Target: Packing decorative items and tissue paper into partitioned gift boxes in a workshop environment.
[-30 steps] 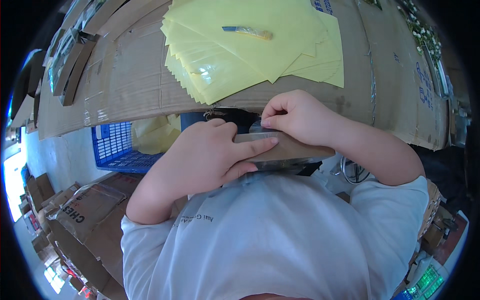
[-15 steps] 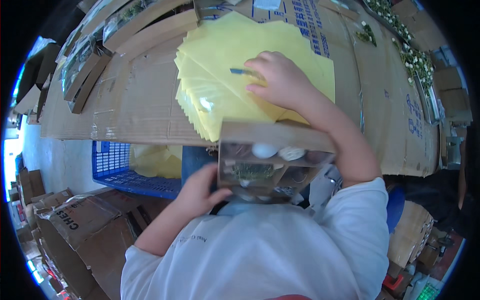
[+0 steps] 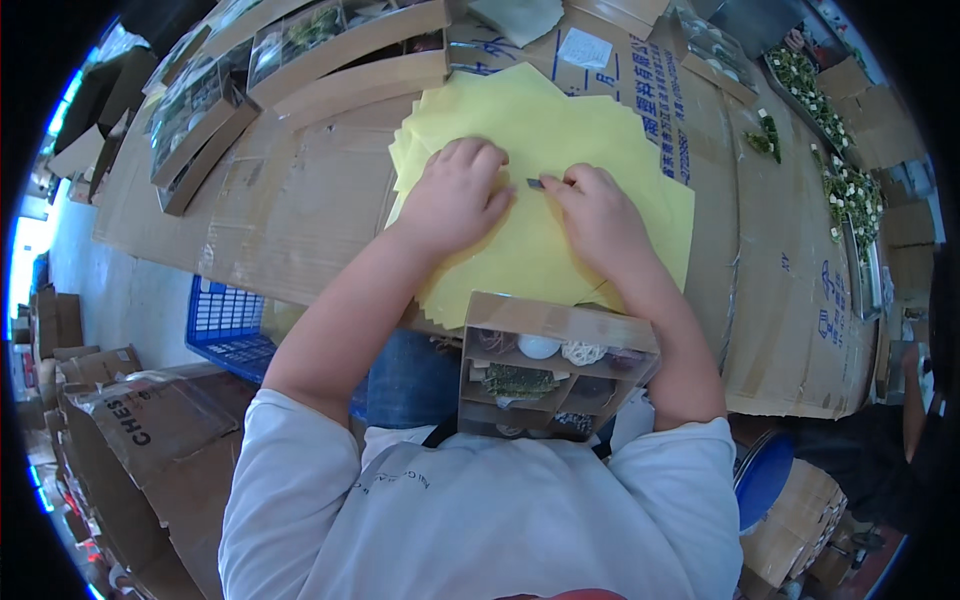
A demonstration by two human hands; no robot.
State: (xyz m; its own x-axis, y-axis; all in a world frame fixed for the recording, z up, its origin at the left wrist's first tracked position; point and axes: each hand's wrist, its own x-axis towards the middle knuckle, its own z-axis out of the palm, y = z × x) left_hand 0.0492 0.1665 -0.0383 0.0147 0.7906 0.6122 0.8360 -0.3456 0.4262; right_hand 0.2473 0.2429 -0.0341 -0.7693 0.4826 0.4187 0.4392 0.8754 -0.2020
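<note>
head view: left hand (image 3: 455, 195) flat on the yellow sheets (image 3: 560, 230) on the cardboard-covered table (image 3: 300, 200); right hand (image 3: 600, 215) pinches a small dark tool (image 3: 536, 183). unsupported compartment box (image 3: 555, 365) could slide off the lap.

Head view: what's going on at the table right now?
A person has both hands on a stack of yellow sheets spread over a cardboard-covered table. The left hand lies flat on the stack; the right hand pinches a small dark item at its fingertips. A compartmented cardboard box with small decorative pieces rests at the table's near edge, against the person's body.
</note>
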